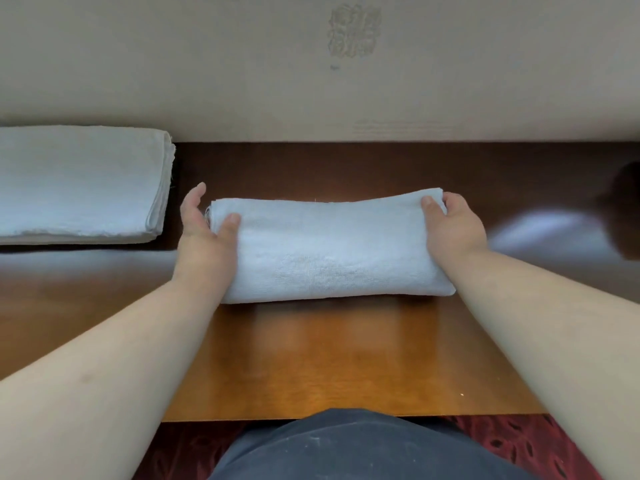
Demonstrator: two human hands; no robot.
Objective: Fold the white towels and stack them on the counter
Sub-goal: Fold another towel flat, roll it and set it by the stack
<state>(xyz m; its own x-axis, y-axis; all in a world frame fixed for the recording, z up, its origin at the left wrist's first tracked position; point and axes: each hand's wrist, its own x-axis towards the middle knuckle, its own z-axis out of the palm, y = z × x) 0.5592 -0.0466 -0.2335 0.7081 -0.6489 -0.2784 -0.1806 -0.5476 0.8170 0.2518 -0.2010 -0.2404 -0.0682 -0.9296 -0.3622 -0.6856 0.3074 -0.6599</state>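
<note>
On the glossy brown wooden bench [311, 358], mid-depth: one folded white terry towel [329, 251], my left hand [204, 233] and right hand [453, 226] pinching its two ends, thumbs on top, the other fingers hidden beneath, so I cannot tell their spread. Well to the left by the wall: flat stack of folded white towels [79, 185]. Risk, as I judge it: the layered left edge could fan open or the middle sag in transfer, landing the towel crooked on the stack.
</note>
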